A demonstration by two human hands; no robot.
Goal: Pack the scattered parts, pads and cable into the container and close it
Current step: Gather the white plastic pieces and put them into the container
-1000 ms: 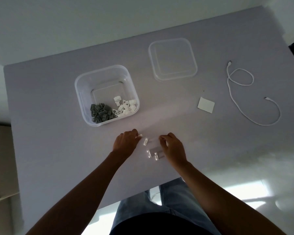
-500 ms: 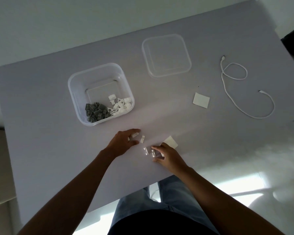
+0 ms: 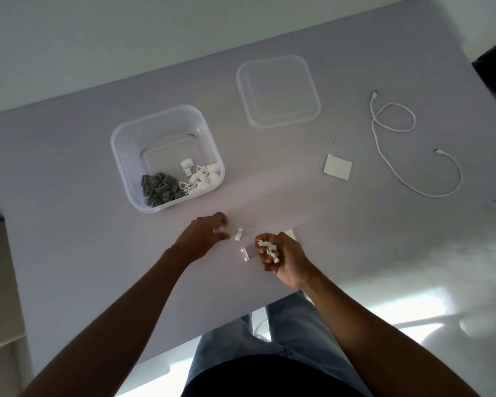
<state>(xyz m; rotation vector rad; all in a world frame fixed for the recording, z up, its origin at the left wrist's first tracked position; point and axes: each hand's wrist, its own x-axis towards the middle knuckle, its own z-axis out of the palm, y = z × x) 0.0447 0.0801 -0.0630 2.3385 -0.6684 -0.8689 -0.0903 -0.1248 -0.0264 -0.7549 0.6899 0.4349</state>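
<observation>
Now gathering | my right hand (image 3: 284, 255) curls round white clips (image 3: 268, 249) to batch them | left hand (image 3: 204, 236) pinches one clip | container (image 3: 166, 157) sits open nearby for dropping.

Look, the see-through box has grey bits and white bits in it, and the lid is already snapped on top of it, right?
Not quite. The box does hold grey bits and white bits, but the head view shows the lid is off, lying flat on the table beside the box and apart from it.
</observation>
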